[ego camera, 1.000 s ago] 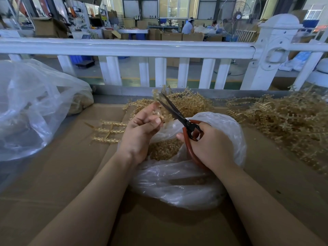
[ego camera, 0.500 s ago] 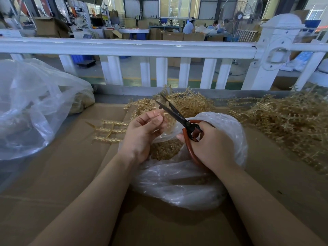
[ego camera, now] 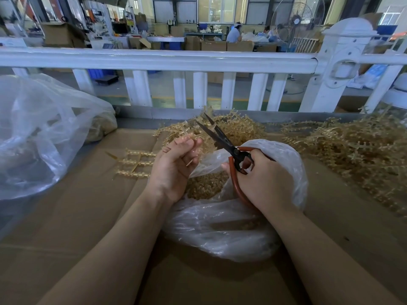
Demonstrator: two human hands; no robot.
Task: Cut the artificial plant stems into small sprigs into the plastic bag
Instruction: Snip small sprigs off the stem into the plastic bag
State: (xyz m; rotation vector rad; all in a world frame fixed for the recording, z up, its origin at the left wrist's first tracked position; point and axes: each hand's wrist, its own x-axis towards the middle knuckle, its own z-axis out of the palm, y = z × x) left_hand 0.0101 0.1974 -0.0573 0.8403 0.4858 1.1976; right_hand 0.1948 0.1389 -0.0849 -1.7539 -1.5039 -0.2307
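- A golden stem [ego camera: 189, 137] is pinched between the thumb and curled fingers of the left hand [ego camera: 174, 168], above the mouth of the bag [ego camera: 220, 225].
- Scissors [ego camera: 222, 139] are gripped by the right hand [ego camera: 262, 181], with fingers curled through the red handles; the dark blades are spread apart, pointing up and left, their tips just beside the stem.
- The clear bag lies on cardboard [ego camera: 88, 216] under both hands, and a heap of cut sprigs [ego camera: 204, 186] is seen inside it.
- One flat stem [ego camera: 134, 161] lies on the cardboard left of the left hand.
- A pile of uncut stems [ego camera: 356, 155] is spread at the right, and more lie behind the scissors.
- A large clear sack [ego camera: 41, 133] sits at the left.
- A white fence [ego camera: 176, 60] runs across behind the work surface.
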